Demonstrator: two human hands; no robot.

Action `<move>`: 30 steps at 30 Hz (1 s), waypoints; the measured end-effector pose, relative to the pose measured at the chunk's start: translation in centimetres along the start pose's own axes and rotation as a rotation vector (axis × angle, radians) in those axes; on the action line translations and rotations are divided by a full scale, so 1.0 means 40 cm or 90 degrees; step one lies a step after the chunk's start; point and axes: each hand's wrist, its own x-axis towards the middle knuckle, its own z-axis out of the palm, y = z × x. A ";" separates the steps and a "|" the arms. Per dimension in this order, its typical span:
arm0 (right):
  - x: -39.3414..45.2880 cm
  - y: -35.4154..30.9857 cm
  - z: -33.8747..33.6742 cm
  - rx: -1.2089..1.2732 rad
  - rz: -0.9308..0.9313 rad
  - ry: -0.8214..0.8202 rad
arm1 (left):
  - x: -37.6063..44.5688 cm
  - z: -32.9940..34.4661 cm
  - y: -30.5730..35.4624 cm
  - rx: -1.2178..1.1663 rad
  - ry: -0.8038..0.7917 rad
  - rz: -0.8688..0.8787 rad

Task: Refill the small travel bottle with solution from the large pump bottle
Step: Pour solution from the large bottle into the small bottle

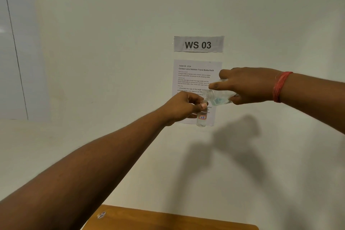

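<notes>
The left hand (183,106) has its grip clenched around a small clear upright travel bottle (201,117), while the right hand (248,86) grasps a large clear bottle (217,97) tilted sideways, mouth at the small bottle's opening.

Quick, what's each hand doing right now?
Left hand: closed around the small travel bottle, upright.
Right hand: closed around the large clear bottle, tipped toward it.

Large bottle (218,97) tilted, mouth over upright small bottle (202,117).

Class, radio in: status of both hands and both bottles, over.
Left hand holds small bottle upright. Right hand tips large bottle, neck at its mouth. Nothing in the way.
</notes>
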 end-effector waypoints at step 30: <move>-0.024 -0.001 -0.008 -0.006 0.001 -0.009 | -0.013 0.017 0.004 -0.023 -0.003 0.009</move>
